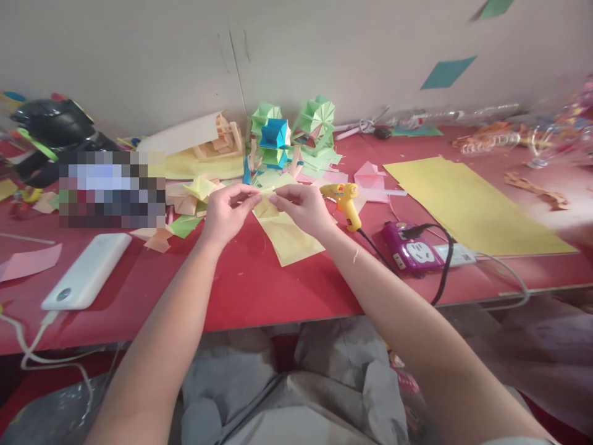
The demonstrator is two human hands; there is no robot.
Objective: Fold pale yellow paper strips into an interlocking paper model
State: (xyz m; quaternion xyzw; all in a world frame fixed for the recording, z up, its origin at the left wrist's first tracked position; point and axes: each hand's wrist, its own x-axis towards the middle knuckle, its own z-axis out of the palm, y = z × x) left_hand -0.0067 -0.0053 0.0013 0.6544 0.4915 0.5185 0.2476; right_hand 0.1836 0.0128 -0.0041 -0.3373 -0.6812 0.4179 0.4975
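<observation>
Soft, moderately bright light is being spread across the scene; glare is being cast and blur shown at right.

glue gun (343,201) between folded paper (296,238) and power strip (419,250), on table (259,290)

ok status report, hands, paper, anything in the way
Left hand, right hand pinching yellow paper. Glue gun beside right hand. Blue papercraft beyond.

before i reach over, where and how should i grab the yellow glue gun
Take the glue gun by its handle, probably best from the near right: the handle slants toward you, while the barrel points left.
</observation>
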